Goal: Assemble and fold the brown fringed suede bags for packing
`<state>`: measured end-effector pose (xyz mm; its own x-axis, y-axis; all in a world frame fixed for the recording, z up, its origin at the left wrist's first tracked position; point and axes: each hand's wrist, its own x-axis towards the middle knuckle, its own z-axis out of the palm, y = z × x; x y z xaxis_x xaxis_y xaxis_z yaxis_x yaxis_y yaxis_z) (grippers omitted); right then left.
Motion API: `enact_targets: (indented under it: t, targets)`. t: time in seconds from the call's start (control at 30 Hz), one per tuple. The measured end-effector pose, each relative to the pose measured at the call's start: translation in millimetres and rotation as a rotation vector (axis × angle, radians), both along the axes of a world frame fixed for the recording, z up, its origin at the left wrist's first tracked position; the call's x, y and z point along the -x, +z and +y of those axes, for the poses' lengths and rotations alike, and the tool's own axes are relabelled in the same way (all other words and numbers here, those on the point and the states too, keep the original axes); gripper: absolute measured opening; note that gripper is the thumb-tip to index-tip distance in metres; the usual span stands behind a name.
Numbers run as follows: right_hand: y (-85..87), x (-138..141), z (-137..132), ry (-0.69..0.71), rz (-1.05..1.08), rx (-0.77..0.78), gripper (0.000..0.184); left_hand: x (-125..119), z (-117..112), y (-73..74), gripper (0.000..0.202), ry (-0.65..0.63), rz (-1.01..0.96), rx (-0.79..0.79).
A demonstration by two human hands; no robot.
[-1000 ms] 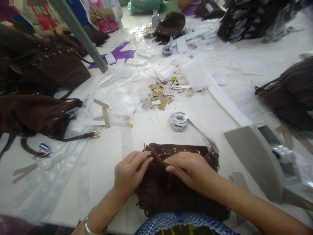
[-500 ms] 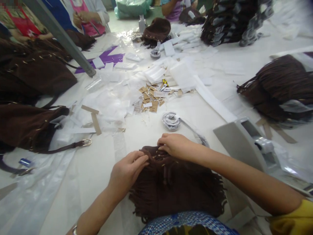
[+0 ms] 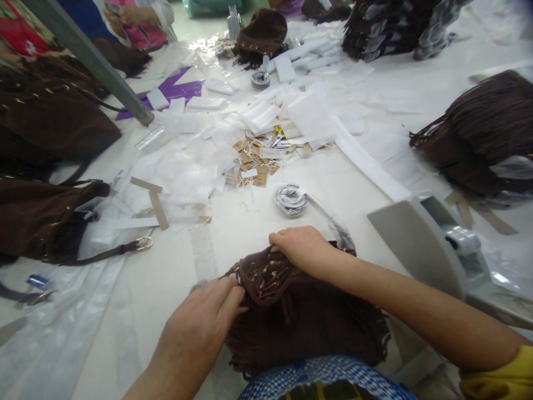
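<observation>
White table point(image 3: 160, 289) is spreading all around. The left hand point(image 3: 195, 333) is now sitting lower, pinching the left edge of the brown bag point(image 3: 308, 322), which is lying on this table, its mouth point(image 3: 266, 278) gaping wider than earlier. The right hand point(image 3: 306, 250) is still gripping the far rim.

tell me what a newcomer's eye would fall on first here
Probably the dark brown fringed bag at the bottom centre, with the left hand at the left end of its opening and the right hand on the far rim. Next, likely the bright purple sheet by the foot of the slanting metal pole at upper left, and the brown tags scattered mid-picture.
</observation>
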<state>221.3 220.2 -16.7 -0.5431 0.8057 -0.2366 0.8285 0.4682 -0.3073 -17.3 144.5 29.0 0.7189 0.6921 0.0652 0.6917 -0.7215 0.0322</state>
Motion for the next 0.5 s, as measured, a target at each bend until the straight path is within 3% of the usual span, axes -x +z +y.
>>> enact_targets:
  t: [0.13, 0.23, 0.3, 0.4, 0.5]
  targets:
    - [1.2, 3, 3, -0.008, -0.030, 0.016, 0.011, -4, -11, 13.1, 0.029, 0.021, 0.037, 0.005]
    - [10.4, -4, 4, -0.068, 0.011, 0.015, 0.014, 0, -6, 15.0, 0.023, 0.058, -0.050, 0.013]
    - [20.4, -14, 1, -0.135, 0.120, -0.004, 0.020, 3, 3, 12.9, 0.023, 0.077, -0.144, 0.014]
    - [34.6, -29, -11, -0.112, 0.284, 0.070, 0.029, 0, 22, 5.3, 0.044, 0.016, -0.244, 0.084]
    - [37.7, -36, -27, -0.051, 0.224, 0.120, 0.038, -14, 43, -4.9, 0.063, -0.085, -0.256, 0.230]
